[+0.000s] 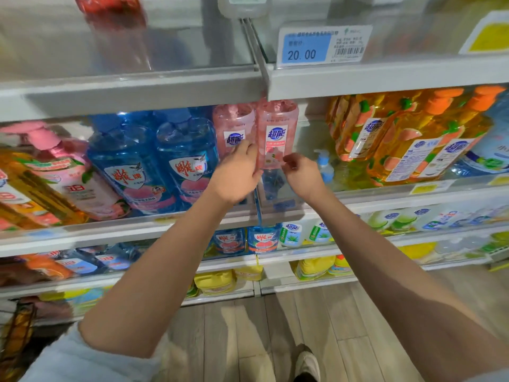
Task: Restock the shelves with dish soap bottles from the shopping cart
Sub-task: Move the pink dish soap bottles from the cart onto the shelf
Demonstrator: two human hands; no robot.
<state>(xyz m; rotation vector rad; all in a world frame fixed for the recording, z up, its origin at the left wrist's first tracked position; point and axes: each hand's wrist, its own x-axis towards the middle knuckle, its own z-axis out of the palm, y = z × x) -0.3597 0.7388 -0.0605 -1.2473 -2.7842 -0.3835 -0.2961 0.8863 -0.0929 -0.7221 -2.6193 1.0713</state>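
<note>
A pink dish soap bottle (276, 133) with a blue and white label stands upright on the middle shelf (371, 195), beside a second pink bottle (233, 128) to its left. My left hand (237, 172) presses against the left side of the right pink bottle, fingers wrapped on it. My right hand (301, 172) touches the bottle's lower right edge with curled fingers. Both arms reach forward from below. The shopping cart (16, 334) shows only as a wire corner at the lower left.
Large blue bottles (154, 161) stand left of the pink ones; orange bottles (407, 139) fill the right. A small blue pump bottle (325, 166) sits behind my right hand. A price tag reading 20.00 (322, 46) hangs on the upper shelf. Lower shelves hold more bottles and yellow pouches.
</note>
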